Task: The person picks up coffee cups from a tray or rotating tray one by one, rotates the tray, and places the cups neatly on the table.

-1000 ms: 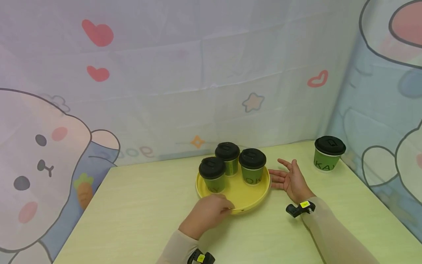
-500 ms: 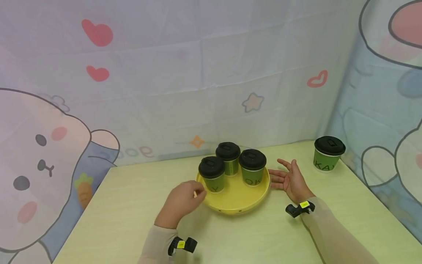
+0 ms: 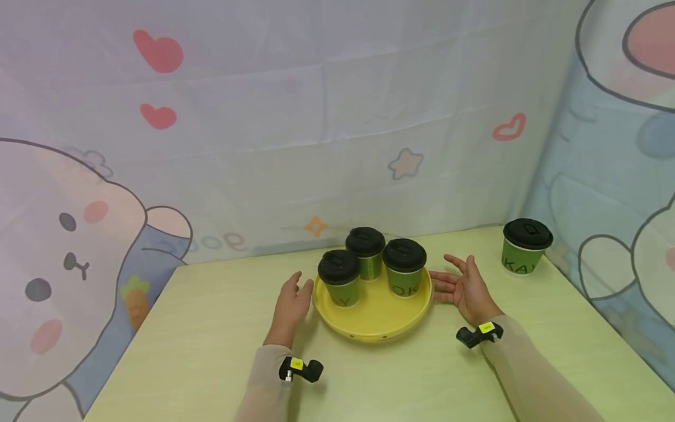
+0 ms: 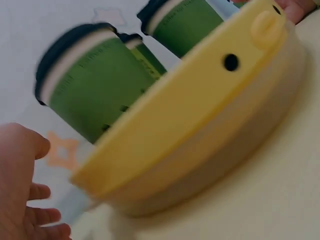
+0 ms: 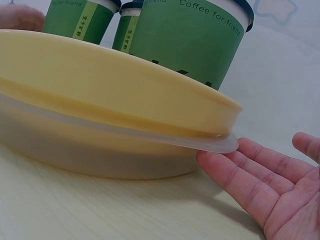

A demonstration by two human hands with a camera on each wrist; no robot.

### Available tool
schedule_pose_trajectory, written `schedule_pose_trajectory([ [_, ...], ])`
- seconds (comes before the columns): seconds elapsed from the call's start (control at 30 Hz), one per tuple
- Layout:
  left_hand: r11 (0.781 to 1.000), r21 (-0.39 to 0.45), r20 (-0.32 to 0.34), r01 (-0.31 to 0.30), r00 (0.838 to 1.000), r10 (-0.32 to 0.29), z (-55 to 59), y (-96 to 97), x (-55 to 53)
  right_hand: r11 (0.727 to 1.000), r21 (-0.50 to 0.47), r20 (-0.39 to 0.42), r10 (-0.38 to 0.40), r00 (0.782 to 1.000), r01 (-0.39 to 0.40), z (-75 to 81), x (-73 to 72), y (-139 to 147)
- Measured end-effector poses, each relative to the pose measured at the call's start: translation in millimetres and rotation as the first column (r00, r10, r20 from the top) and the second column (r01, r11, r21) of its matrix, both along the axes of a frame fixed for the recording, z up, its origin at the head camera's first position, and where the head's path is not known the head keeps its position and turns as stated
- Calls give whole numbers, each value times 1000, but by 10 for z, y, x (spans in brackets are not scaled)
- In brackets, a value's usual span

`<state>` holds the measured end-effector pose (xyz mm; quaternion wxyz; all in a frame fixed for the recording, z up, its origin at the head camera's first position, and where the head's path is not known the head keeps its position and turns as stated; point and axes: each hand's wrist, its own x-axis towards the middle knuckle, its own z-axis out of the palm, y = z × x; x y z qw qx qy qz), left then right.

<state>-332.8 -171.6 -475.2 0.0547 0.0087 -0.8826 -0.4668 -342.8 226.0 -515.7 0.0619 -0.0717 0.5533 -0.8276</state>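
The left hand (image 3: 289, 309) is holding nothing; its fingers are extending loosely forward, with the thumb standing apart just beside the left rim of a round yellow tray (image 3: 377, 319). The right hand (image 3: 473, 295) is lying with its palm turned up and its fingers stretched out, and the fingertips are touching a translucent rim (image 5: 215, 144) under the tray's right side. The tray is resting on the tabletop (image 3: 211, 328), its front wall showing two black dots and a beak-like bump (image 4: 269, 29). Three green paper cups with black lids are standing upright on it: a left cup (image 3: 343, 293), a rear cup (image 3: 373, 266) and a right cup (image 3: 405, 281). A fourth cup (image 3: 522, 258) is standing on the tabletop, beyond the right hand and well apart from the tray. Behind everything, a printed cloth (image 3: 253, 129) is hanging.
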Motion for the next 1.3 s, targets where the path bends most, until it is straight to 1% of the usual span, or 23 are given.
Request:
schedule_pose_trajectory([
  [0.07,996,86,17,1,1000,-2,-133,60,-50,1000,-12,7,3,1000,-3,-5,-3,5],
  [0.1,993,118,16,4,1000,-5,-190,88,-69,1000,-18,12,8,1000,-7,-8,-6,8],
  [0.17,983,182,9,14,1000,-16,-271,146,-85,1000,-25,19,11,1000,-10,-7,-8,7],
  [0.23,970,241,7,21,1000,-23,-325,196,-94,1000,-27,21,13,1000,-12,-3,-8,10],
  [0.33,953,303,5,26,1000,-29,-349,254,-98,1000,-22,15,9,1000,-8,4,-9,14],
  [0.4,946,322,11,18,1000,-23,-357,280,-97,1000,-24,12,7,1000,-7,6,-1,20],
  [0.53,936,353,41,-6,999,-9,-373,304,-104,1000,-27,5,7,1000,-7,-5,4,36],
  [0.63,928,372,59,-13,998,-9,-387,303,-108,1000,-11,4,8,1000,-8,-16,-1,44],
  [0.73,923,384,56,-12,998,-10,-393,290,-104,999,33,36,3,999,-4,9,-17,32],
  [0.77,923,384,57,-16,998,-6,-395,284,-100,998,60,56,0,998,-3,29,-26,24],
  [0.83,924,383,45,-12,999,-5,-396,273,-94,989,147,98,-10,995,-5,107,-51,10],
  [0.9,926,378,36,-9,999,-5,-397,266,-92,966,259,123,-16,992,-16,237,-85,7],
  [0.93,927,375,29,-3,1000,-8,-399,265,-91,946,324,129,-22,991,-21,324,-104,3],
  [0.97,929,370,22,2,1000,-11,-398,265,-91,919,393,133,-29,991,-26,427,-123,-3],
  [1.0,929,369,15,11,1000,-17,-399,267,-94,886,463,134,-36,990,-30,546,-138,-15],
  [1.1,931,366,7,13,1000,-17,-392,261,-94,784,617,154,-38,987,-66,950,-168,-101],
  [1.13,931,365,6,11,1000,-15,-389,262,-93,750,656,172,-41,984,-83,1085,-170,-140],
  [1.2,930,367,8,12,1000,-17,-383,268,-89,694,708,222,-37,974,-135,1336,-161,-223],
  [1.27,932,364,12,10,1000,-15,-378,278,-82,651,736,274,-31,961,-189,1534,-154,-308],
  [1.3,932,362,13,7,1000,-12,-375,283,-79,625,751,292,-27,956,-212,1611,-157,-356],
])
